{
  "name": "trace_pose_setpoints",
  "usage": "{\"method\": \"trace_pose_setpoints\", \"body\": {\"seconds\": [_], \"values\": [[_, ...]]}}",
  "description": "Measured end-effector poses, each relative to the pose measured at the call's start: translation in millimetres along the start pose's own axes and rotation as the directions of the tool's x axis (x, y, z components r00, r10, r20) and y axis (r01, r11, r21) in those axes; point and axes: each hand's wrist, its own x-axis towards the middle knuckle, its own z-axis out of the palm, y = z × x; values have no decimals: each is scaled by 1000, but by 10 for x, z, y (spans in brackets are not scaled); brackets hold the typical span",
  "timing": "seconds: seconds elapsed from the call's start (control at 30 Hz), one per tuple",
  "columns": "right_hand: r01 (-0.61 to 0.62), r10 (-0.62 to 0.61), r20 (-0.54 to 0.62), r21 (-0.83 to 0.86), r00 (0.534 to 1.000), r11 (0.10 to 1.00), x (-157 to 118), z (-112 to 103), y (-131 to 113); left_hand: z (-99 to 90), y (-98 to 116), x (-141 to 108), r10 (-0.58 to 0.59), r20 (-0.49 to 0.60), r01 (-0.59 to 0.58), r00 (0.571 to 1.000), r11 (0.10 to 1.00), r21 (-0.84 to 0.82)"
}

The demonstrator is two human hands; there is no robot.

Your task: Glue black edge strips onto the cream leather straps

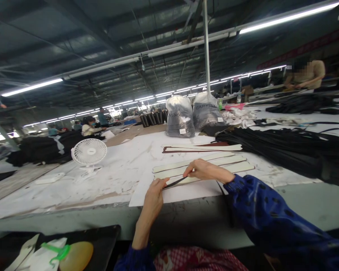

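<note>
My left hand [155, 194] pinches one end of a thin black strip [176, 182] near the table's front edge. Farther along the same strip, my right hand [200, 170] has its fingers closed on it. The strip lies along a cream strip-shaped piece, over white paper. Other long cream pieces [228, 161] with dark edges lie side by side beneath and behind my right hand. From my right hand, the black strip's tail hangs over the front edge of the table.
Behind are a stack of cream and brown strips [200, 148] and two filled plastic bags [180, 116]. A white fan [89, 152] stands at left, a heap of black straps [293, 152] lies right. A yellow bottle [77, 256] is at lower left. People work farther off.
</note>
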Motion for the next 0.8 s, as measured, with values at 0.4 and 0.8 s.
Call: {"method": "trace_pose_setpoints", "body": {"seconds": [0.4,0.8], "values": [[-52,44,-42,-192,998,980,-202,34,238,6,-14,-3,68,91,-85,994,976,203],[-75,70,-30,-201,997,977,-218,77,215,-42,79,28,59,120,-87,991,964,251]]}}
